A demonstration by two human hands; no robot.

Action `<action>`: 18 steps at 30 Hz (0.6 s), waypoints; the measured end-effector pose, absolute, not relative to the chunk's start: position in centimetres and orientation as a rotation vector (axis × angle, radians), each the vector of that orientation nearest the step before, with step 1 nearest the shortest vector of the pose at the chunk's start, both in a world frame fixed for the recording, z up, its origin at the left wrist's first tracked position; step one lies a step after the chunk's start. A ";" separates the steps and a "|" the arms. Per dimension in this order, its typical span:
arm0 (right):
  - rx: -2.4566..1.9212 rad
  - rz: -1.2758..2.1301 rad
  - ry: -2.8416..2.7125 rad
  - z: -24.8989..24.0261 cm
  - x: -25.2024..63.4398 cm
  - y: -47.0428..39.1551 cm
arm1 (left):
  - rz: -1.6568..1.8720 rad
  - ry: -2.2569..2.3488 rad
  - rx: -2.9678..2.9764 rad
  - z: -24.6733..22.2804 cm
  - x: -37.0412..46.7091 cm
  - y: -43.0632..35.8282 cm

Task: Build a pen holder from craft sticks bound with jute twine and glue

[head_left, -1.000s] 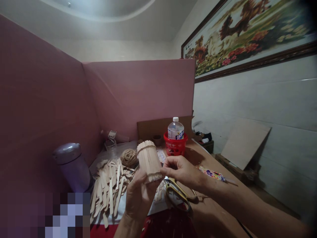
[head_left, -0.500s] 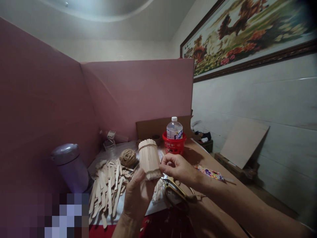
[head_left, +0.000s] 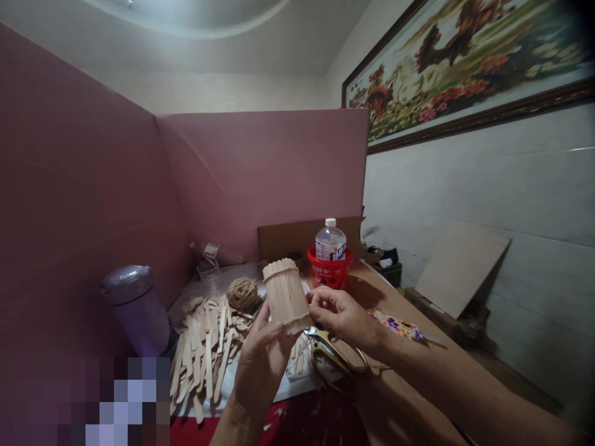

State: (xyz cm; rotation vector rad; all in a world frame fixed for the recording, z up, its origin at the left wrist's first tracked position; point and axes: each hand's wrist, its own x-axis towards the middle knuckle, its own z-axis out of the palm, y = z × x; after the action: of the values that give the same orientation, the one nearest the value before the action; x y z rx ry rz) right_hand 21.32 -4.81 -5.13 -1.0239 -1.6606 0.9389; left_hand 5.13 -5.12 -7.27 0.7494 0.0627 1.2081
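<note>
A cylinder of upright craft sticks is tilted in front of me, with a band of twine near its top and another near its bottom. My left hand grips its lower part from below and the left side. At the cylinder's lower right edge, by the bottom band, my right hand has its fingertips pinched together; what lies between them is too small to make out. Gold-handled scissors lie just under that hand. Left of the cylinder are a ball of twine and a heap of loose craft sticks.
A red bucket with a plastic bottle in it stands behind my right hand. A flower-patterned object lies beyond my right forearm. On the left stands a purple lidded container; pink panels rise behind the table.
The cylinder has turned and tilted slightly, its base swinging right. My right hand has shifted a little rightward with it, still pinched at the bottom edge. The whole view has also moved slightly.
</note>
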 end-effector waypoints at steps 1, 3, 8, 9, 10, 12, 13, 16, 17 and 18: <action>-1.021 0.949 -1.659 -5.1 21.3 -4.9 | 1.215 0.070 0.756 -7.3 5.2 -5.1; -0.996 0.958 -1.657 -5.1 21.3 -5.1 | 1.221 0.089 0.771 -7.3 5.3 -5.1; -0.980 0.966 -1.641 -4.9 21.1 -5.6 | 1.246 0.153 0.812 -7.2 5.5 -5.4; -0.990 0.971 -1.643 -4.9 21.0 -5.6 | 1.258 0.162 0.823 -7.2 5.6 -5.4; -0.997 0.974 -1.643 -4.9 21.0 -5.7 | 1.272 0.170 0.835 -7.2 5.6 -5.4; -0.998 0.979 -1.640 -4.9 21.0 -5.7 | 1.294 0.180 0.861 -7.3 5.8 -5.2; -0.997 0.979 -1.636 -4.9 21.0 -5.7 | 1.303 0.182 0.876 -7.4 5.9 -5.1; -1.005 0.969 -1.639 -5.0 20.9 -5.6 | 1.307 0.203 0.895 -7.8 6.0 -4.8; -1.008 0.966 -1.642 -5.1 20.9 -5.5 | 1.306 0.208 0.879 -7.9 5.9 -4.7; -1.009 0.967 -1.642 -5.1 20.8 -5.5 | 1.300 0.208 0.850 -8.0 5.9 -4.7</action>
State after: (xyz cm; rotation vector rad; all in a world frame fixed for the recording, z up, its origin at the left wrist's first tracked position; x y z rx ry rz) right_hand 20.83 -5.47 -5.10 -1.0091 -1.6420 0.9669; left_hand 5.86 -4.74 -8.01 0.8499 0.2084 1.3005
